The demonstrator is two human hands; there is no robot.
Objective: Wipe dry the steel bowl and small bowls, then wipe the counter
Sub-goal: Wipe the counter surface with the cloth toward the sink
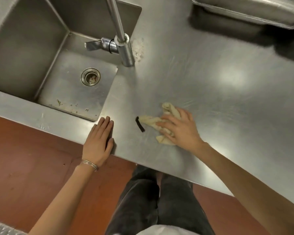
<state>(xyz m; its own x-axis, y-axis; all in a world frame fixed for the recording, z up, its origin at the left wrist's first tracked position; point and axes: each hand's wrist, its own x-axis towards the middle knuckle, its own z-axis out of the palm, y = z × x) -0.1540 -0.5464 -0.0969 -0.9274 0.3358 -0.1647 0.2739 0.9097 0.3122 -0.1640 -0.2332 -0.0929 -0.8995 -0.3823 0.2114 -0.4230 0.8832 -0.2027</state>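
My right hand (180,128) presses a crumpled cream cloth (153,122) flat on the steel counter (219,85), near its front edge. A black loop (139,124) sticks out from the cloth's left end. My left hand (98,143) lies flat and empty on the counter's front edge, just below the sink's near right corner, fingers together and pointing away from me. No bowls are in view.
A deep steel sink (29,53) with a drain (90,76) and food scraps fills the upper left. A faucet (124,43) stands at its right rim, with white residue (138,50) beside it. Steel trays (248,9) sit at the far right. Red floor lies below.
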